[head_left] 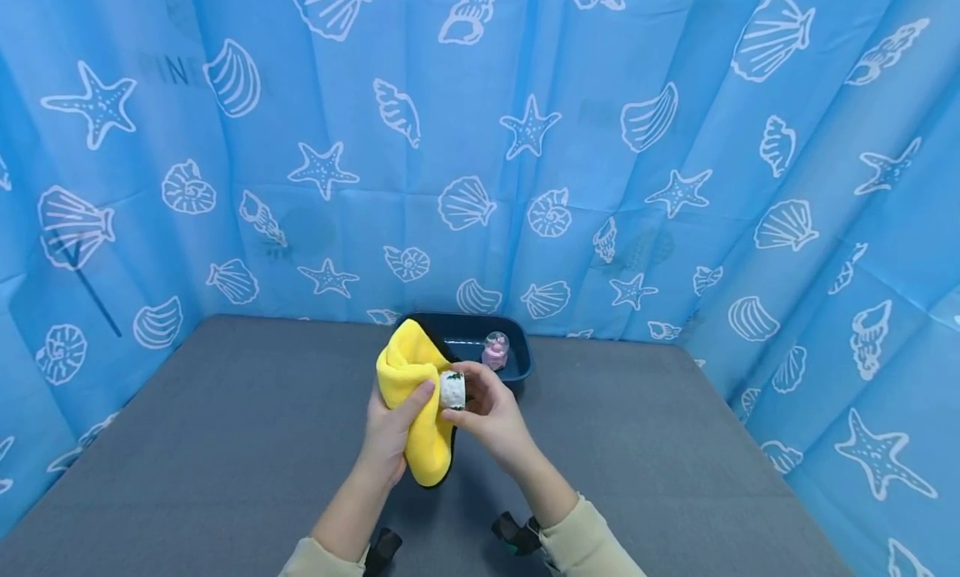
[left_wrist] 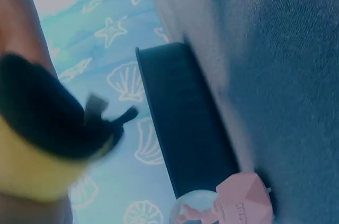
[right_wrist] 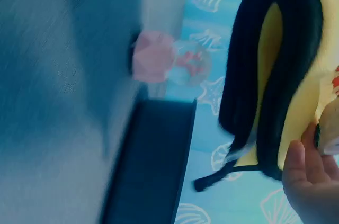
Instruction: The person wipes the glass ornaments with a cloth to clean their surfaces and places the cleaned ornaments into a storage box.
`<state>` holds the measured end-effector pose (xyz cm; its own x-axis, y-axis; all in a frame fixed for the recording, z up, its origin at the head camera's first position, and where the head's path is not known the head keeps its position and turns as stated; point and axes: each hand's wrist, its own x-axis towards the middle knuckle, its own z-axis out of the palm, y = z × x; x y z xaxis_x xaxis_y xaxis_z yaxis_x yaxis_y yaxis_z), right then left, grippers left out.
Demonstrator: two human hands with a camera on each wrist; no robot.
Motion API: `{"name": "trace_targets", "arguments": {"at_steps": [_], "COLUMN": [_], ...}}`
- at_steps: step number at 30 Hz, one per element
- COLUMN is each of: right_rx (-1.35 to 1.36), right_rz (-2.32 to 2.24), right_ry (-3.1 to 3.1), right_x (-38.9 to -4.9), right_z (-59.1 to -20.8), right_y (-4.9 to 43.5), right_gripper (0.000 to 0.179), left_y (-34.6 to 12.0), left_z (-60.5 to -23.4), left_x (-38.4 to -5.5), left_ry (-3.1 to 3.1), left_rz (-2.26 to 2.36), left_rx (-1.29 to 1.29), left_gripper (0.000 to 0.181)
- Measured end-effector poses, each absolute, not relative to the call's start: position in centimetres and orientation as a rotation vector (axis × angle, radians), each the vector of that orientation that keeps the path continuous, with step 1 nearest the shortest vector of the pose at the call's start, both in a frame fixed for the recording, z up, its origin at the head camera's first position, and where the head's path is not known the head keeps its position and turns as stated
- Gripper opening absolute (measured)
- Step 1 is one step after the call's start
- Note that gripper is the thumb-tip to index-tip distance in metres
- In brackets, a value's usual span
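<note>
In the head view my left hand (head_left: 386, 434) grips a folded yellow cloth (head_left: 429, 448) with black edging, its thumb pressed across the front. My right hand (head_left: 498, 418) pinches the white, green-marked base of a small snow globe (head_left: 452, 390) between thumb and fingers. The cloth lies against the globe's other end and hides it in the head view. A cream base (right_wrist: 331, 128) and a bit of red show at the right edge of the right wrist view. The cloth's black underside (left_wrist: 47, 110) hangs blurred in the left wrist view.
A dark blue tray (head_left: 525, 364) stands at the table's back, partly behind the cloth. A pink snow globe (head_left: 495, 353) overlaps its right part. Both wrist views show a pink snow globe (left_wrist: 244, 203) by the tray's end. The grey table (head_left: 247, 444) meets a shell-patterned blue curtain (head_left: 465, 143).
</note>
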<state>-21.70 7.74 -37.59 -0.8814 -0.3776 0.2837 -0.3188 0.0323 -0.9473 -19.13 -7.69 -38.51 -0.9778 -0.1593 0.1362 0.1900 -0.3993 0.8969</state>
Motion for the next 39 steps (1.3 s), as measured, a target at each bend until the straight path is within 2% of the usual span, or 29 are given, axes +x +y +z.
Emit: {"name": "trace_targets", "arguments": {"at_steps": [5,10,16,19,25,34,39], "right_rx": [-0.749,-0.600,-0.542,-0.514,-0.497,-0.576,-0.598], "right_rz": [-1.899,-1.933,-1.963,-1.990,-2.059,-2.167,-2.188], "right_ry": [2.279,2.086,1.947,1.932,1.880,1.854,1.910], "right_x": [-21.7,-21.8,-21.8,-21.8,-21.6,-21.6,-21.8], "right_z": [-37.5,-37.1,-36.8,-36.8,-37.1,-37.3,-37.2], "right_y": [7.8,8.0,7.8,7.5,7.5,8.1,8.3], "right_gripper": [0.056,0.050,0.049,0.045,0.039,0.046,0.050], "left_y": [-7.8,-8.0,-7.9,-7.8,-7.8,-8.8,-8.9], "left_z": [-38.6,-38.6,-38.8,-38.9,-38.6,-38.2,-38.0], "left_x": [-19.2,-19.1,-18.8,-18.9,-19.1,-19.3,-19.2], "left_ry": [-1.560,-1.572,-1.689,-1.686,-1.565,-1.487,-1.437], "left_rz": [-2.351,-2.275,-2.226,-2.223,-2.314,-2.443,-2.570], "left_rx": [-0.003,-0.040,-0.069,-0.047,0.071,0.191,0.081], "left_gripper": [0.056,0.056,0.061,0.057,0.044,0.045,0.050]}}
